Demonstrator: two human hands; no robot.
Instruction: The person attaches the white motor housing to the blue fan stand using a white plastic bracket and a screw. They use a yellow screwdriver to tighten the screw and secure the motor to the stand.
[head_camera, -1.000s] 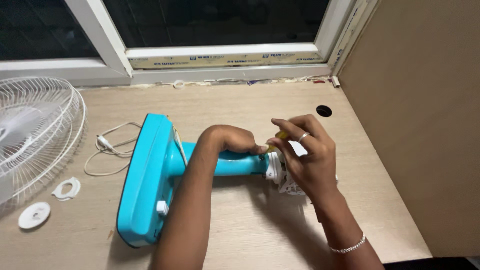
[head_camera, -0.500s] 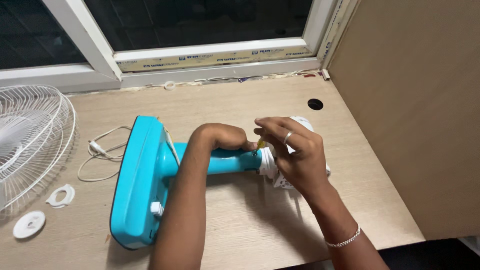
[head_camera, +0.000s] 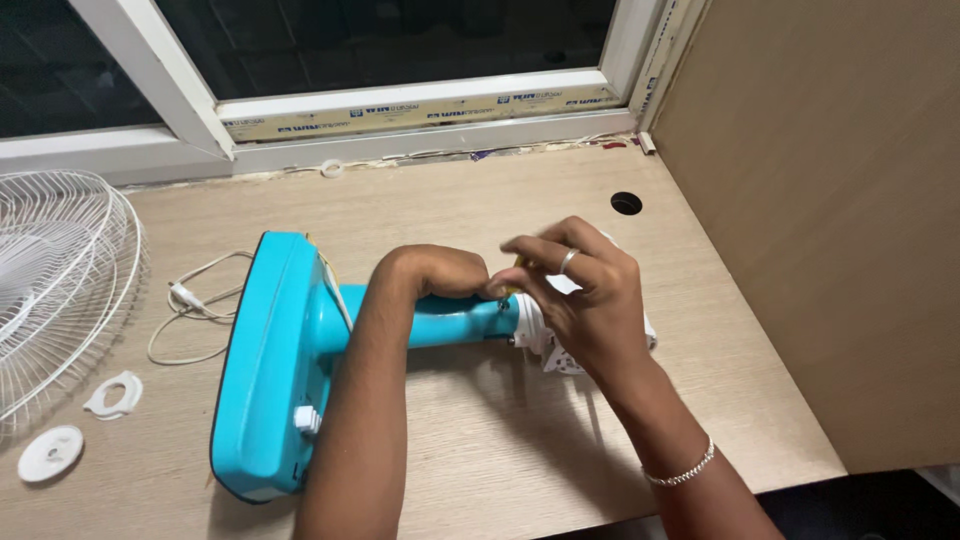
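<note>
Since the earlier frame the right hand has drawn in toward the left, so the fingertips of both hands now meet at the frame's centre. The right hand pinches a small yellow-handled tool, mostly hidden by the fingers. The left hand is curled shut around the smooth, rounded turquoise fan stand, gripping its neck near the white motor housing, which the right hand partly covers. The stand lies on its side across the pale wood-grain desk, its broad base toward the lower left. A thin white cord loops left of the base. At the far left lies a white wire fan guard, with two small white plastic rings below it. A brown board wall closes off the right; bare desk lies open toward the window frame above.
</note>
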